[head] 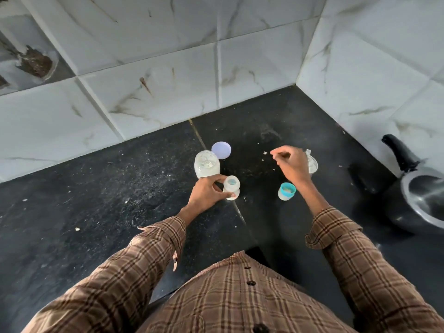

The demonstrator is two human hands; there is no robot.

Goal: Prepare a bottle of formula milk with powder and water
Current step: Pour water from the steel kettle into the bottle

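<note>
My left hand (206,193) grips a small translucent baby bottle (231,186) that stands upright and uncapped on the black counter. Just behind it stands a clear jar of white powder (207,165), open, with its lavender lid (221,150) lying flat beyond it. My right hand (292,165) hovers above the counter to the right, its fingers curled and nothing visible between them. A translucent cup-like piece (313,164) sits partly hidden behind that hand. The bottle's teal ring with its teat (287,191) rests on the counter below my right wrist.
A black pot with a long handle (413,198) stands at the right edge of the counter (96,200). Marble-look tiled walls (168,75) close off the back and right, meeting in a corner. White crumbs and powder specks dot the countertop.
</note>
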